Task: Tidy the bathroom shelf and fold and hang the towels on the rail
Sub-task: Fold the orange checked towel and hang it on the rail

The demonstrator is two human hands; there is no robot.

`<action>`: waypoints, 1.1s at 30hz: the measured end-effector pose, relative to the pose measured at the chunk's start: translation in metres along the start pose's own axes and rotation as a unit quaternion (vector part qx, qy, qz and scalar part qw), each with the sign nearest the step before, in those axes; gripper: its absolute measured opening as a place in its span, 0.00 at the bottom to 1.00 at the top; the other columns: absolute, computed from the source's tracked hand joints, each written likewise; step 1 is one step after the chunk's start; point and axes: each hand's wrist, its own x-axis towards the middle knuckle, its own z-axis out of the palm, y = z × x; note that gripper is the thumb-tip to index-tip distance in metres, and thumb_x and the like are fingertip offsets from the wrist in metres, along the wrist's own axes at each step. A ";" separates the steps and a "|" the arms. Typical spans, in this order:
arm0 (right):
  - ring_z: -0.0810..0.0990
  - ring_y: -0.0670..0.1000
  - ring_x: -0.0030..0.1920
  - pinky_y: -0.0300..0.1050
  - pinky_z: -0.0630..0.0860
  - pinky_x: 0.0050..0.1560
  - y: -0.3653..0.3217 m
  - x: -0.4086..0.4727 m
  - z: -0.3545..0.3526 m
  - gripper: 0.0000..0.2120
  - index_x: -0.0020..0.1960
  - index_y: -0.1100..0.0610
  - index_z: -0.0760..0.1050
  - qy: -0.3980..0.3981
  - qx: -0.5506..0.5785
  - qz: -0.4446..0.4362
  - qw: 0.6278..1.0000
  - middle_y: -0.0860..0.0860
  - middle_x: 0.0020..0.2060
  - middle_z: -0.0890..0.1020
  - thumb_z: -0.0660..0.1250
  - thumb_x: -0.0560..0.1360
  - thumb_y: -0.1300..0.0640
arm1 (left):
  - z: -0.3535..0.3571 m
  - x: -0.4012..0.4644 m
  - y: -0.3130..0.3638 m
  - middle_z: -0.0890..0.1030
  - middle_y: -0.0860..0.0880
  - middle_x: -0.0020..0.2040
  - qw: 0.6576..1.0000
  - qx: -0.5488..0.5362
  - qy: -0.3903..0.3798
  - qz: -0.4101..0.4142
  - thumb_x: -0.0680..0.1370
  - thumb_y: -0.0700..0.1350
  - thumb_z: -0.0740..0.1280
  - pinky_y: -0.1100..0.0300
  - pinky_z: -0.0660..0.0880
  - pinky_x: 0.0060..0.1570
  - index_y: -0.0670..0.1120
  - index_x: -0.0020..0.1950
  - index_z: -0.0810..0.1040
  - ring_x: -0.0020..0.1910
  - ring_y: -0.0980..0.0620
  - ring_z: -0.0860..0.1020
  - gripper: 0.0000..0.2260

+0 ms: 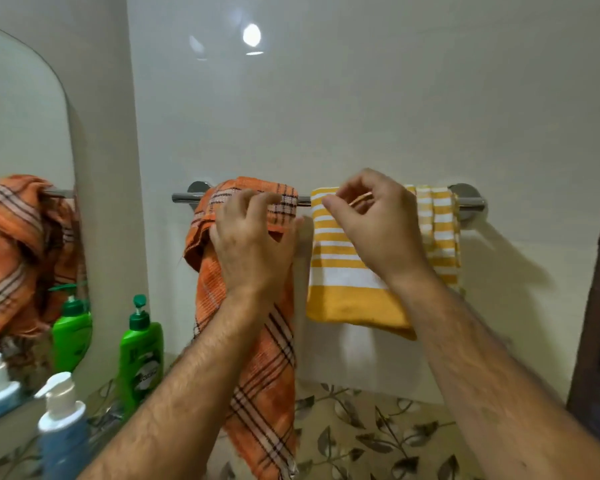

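Rail (305,200): towels apparently edge-apart.

Rail (305,200) with two towels; counter (378,427) with bottles.
An orange towel (267,368) and a yellow towel (340,289) hang side by side over the rail. A green bottle (141,355) and a blue bottle (63,431) stand on the leaf-patterned counter, left.

rail (305,200) mostly covered by both towels; blue bottle (63,434) base cut off at bottom edge; green bottle (141,355) label too blurred to read.
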 end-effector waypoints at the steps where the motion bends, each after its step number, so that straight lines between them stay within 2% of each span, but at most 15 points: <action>1: 0.82 0.47 0.35 0.45 0.80 0.35 -0.003 0.005 0.009 0.07 0.41 0.56 0.78 -0.045 0.025 0.046 0.998 0.48 0.35 0.81 0.74 0.73 0.55 | -0.003 0.005 -0.010 0.76 0.46 0.62 1.000 0.027 -0.003 -0.006 0.71 0.57 0.74 0.47 0.67 0.61 0.49 0.60 0.78 0.64 0.44 0.71 0.21; 4: 0.86 0.53 0.38 0.55 0.83 0.35 -0.006 0.015 0.038 0.04 0.43 0.55 0.78 -0.131 0.047 0.114 0.984 0.53 0.37 0.84 0.72 0.74 0.58 | -0.012 0.014 -0.042 0.68 0.45 0.72 0.991 0.095 -0.088 -0.042 0.68 0.62 0.76 0.38 0.64 0.66 0.52 0.68 0.72 0.73 0.42 0.63 0.33; 6: 0.85 0.56 0.42 0.58 0.84 0.41 -0.006 0.018 0.054 0.03 0.46 0.54 0.78 -0.158 0.022 0.131 0.978 0.54 0.43 0.84 0.71 0.75 0.59 | -0.015 0.017 -0.056 0.64 0.46 0.75 0.983 0.084 -0.152 -0.067 0.68 0.61 0.76 0.41 0.69 0.66 0.53 0.72 0.68 0.72 0.43 0.66 0.36; 8: 0.83 0.57 0.49 0.56 0.81 0.51 -0.007 0.015 0.065 0.09 0.54 0.55 0.77 -0.179 -0.038 0.132 0.974 0.54 0.49 0.83 0.71 0.75 0.57 | -0.015 0.019 -0.062 0.67 0.46 0.72 0.983 0.042 -0.163 -0.069 0.72 0.55 0.74 0.47 0.74 0.63 0.51 0.72 0.68 0.66 0.45 0.72 0.31; 10: 0.80 0.57 0.56 0.52 0.78 0.57 -0.011 0.008 0.072 0.18 0.63 0.55 0.73 -0.184 -0.095 0.124 0.970 0.54 0.55 0.81 0.71 0.75 0.54 | -0.015 0.024 -0.062 0.73 0.46 0.65 0.986 -0.004 -0.145 -0.083 0.76 0.48 0.72 0.52 0.74 0.61 0.50 0.70 0.70 0.60 0.49 0.74 0.24; 13: 0.77 0.58 0.63 0.51 0.74 0.63 -0.016 -0.004 0.079 0.33 0.71 0.56 0.63 -0.208 -0.106 0.117 0.965 0.56 0.62 0.78 0.73 0.73 0.50 | -0.014 0.032 -0.057 0.79 0.46 0.57 0.979 -0.066 -0.136 -0.136 0.78 0.42 0.66 0.52 0.76 0.57 0.49 0.65 0.73 0.54 0.51 0.77 0.16; 15: 0.75 0.57 0.65 0.47 0.72 0.64 -0.019 -0.012 0.080 0.39 0.76 0.56 0.55 -0.236 -0.073 0.144 0.958 0.56 0.64 0.75 0.73 0.73 0.51 | -0.015 0.034 -0.052 0.80 0.48 0.52 0.966 -0.111 -0.152 -0.179 0.78 0.40 0.64 0.59 0.78 0.51 0.48 0.63 0.71 0.50 0.52 0.79 0.14; 16: 0.74 0.55 0.65 0.43 0.70 0.61 -0.019 -0.016 0.081 0.40 0.77 0.56 0.53 -0.234 -0.052 0.161 0.957 0.55 0.65 0.74 0.73 0.74 0.53 | -0.016 0.034 -0.048 0.80 0.49 0.50 0.957 -0.135 -0.160 -0.200 0.78 0.39 0.63 0.63 0.77 0.48 0.47 0.62 0.71 0.48 0.54 0.79 0.13; 18: 0.72 0.53 0.65 0.36 0.65 0.54 -0.018 -0.024 0.082 0.39 0.76 0.56 0.52 -0.206 -0.004 0.185 0.961 0.54 0.65 0.71 0.71 0.74 0.58 | -0.019 0.032 -0.040 0.78 0.51 0.48 0.940 -0.183 -0.170 -0.234 0.78 0.40 0.64 0.63 0.77 0.46 0.45 0.59 0.71 0.47 0.55 0.78 0.10; 19: 0.72 0.54 0.64 0.37 0.66 0.54 -0.017 -0.028 0.082 0.38 0.75 0.56 0.52 -0.190 0.023 0.189 0.963 0.54 0.65 0.71 0.71 0.73 0.60 | -0.022 0.029 -0.035 0.78 0.51 0.48 0.929 -0.207 -0.172 -0.253 0.78 0.40 0.64 0.62 0.76 0.46 0.44 0.58 0.72 0.47 0.54 0.78 0.09; 22: 0.74 0.55 0.63 0.44 0.73 0.59 -0.018 -0.039 0.081 0.37 0.72 0.55 0.54 -0.162 0.074 0.168 0.970 0.54 0.63 0.73 0.71 0.70 0.61 | -0.033 0.026 -0.023 0.79 0.48 0.50 0.890 -0.275 -0.174 -0.319 0.80 0.43 0.63 0.66 0.76 0.45 0.43 0.57 0.74 0.49 0.53 0.78 0.07; 25: 0.76 0.54 0.61 0.50 0.75 0.62 -0.025 -0.047 0.067 0.36 0.71 0.55 0.57 -0.151 0.126 0.143 0.970 0.52 0.61 0.74 0.72 0.70 0.60 | -0.051 0.022 -0.008 0.82 0.42 0.58 0.859 -0.324 -0.206 -0.339 0.80 0.48 0.59 0.56 0.79 0.56 0.42 0.63 0.77 0.57 0.47 0.82 0.16; 29: 0.80 0.49 0.53 0.42 0.76 0.53 -0.026 -0.059 0.038 0.31 0.69 0.54 0.61 -0.148 0.225 0.148 0.952 0.49 0.56 0.78 0.73 0.71 0.59 | -0.071 0.010 0.027 0.84 0.42 0.56 0.872 -0.271 -0.228 -0.337 0.83 0.49 0.55 0.53 0.78 0.57 0.44 0.61 0.79 0.56 0.47 0.82 0.16; 31: 0.81 0.48 0.52 0.44 0.78 0.53 -0.024 -0.068 0.020 0.31 0.67 0.52 0.62 -0.156 0.267 0.150 0.939 0.48 0.55 0.79 0.75 0.70 0.56 | -0.079 0.004 0.043 0.83 0.42 0.56 0.876 -0.249 -0.234 -0.340 0.81 0.52 0.57 0.49 0.76 0.61 0.46 0.58 0.81 0.57 0.46 0.81 0.17; 33: 0.81 0.47 0.54 0.48 0.80 0.56 -0.017 -0.078 -0.002 0.32 0.65 0.48 0.62 -0.180 0.297 0.158 0.924 0.47 0.57 0.80 0.77 0.69 0.51 | -0.087 -0.003 0.063 0.82 0.40 0.57 0.875 -0.227 -0.258 -0.340 0.77 0.56 0.58 0.45 0.74 0.64 0.44 0.59 0.80 0.59 0.44 0.80 0.21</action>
